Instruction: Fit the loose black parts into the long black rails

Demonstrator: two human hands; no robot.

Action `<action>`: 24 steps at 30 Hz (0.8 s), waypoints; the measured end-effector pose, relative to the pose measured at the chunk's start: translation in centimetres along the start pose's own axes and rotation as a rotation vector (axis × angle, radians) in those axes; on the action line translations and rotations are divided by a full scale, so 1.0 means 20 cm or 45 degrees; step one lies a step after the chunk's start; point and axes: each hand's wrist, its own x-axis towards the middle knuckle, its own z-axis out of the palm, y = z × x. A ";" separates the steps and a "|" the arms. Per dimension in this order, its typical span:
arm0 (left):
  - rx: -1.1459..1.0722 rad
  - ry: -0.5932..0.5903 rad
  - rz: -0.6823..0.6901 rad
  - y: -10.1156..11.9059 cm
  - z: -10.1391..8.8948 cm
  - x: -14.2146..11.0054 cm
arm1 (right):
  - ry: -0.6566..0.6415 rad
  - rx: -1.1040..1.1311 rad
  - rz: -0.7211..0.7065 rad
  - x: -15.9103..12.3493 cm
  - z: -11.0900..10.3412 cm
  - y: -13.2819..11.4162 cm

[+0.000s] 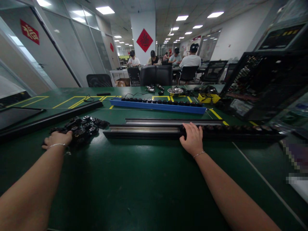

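Two rails, a silvery channel (156, 121) just behind and a blue rail (156, 106) farther back, lie beyond the black channel rail (144, 136) on the worktop (134, 186). Your right hand (192, 138) bends its fingers over that black rail at the left end of a row of black parts (235, 127), your left hand (57, 140) is at the pile of black parts (83, 128), and I cannot tell whether either grip pinches anything. A long black bar (72, 113) lies just behind your pile, a metal bowl (175, 91) and yellow tray (209, 99) sit farther off, and a black equipment case (271, 77) crowds your right.
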 end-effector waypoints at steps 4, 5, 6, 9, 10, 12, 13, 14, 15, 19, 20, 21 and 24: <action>-0.142 0.149 0.211 0.26 -0.03 -0.18 | 0.024 -0.002 0.012 0.00 0.01 0.00; -0.241 0.171 0.382 0.35 -0.03 -0.27 | 0.032 -0.003 0.017 0.00 0.01 0.00; -0.355 0.159 0.556 0.45 -0.03 -0.37 | 0.042 -0.005 0.023 0.00 0.01 0.00; -0.692 -0.004 0.996 0.70 0.00 -0.75 | 0.077 -0.023 0.055 0.01 0.01 0.02; -0.758 -0.085 1.112 0.78 0.02 -0.90 | 0.083 -0.033 0.072 0.01 0.01 0.03; -0.808 -0.239 1.288 0.92 0.05 -1.18 | 0.079 -0.046 0.106 0.01 0.01 0.05; -0.798 -0.317 1.372 0.98 0.06 -1.31 | 0.074 -0.047 0.120 0.01 0.01 0.05; -0.771 -0.380 1.452 1.04 0.07 -1.42 | 0.070 -0.044 0.131 0.01 0.01 0.06; -0.736 -0.420 1.521 1.10 0.07 -1.52 | 0.067 -0.038 0.138 0.01 0.01 0.06; -0.590 -0.585 1.507 1.32 0.06 -1.76 | 0.075 -0.002 0.145 0.01 0.02 0.06; -0.559 -0.630 1.481 1.36 0.05 -1.79 | 0.081 0.008 0.146 0.01 0.02 0.06; -0.537 -0.665 1.460 1.39 0.05 -1.81 | 0.090 0.016 0.150 0.00 0.03 0.06; -0.501 -0.721 1.427 1.44 0.05 -1.82 | 0.102 0.026 0.153 0.00 0.03 0.06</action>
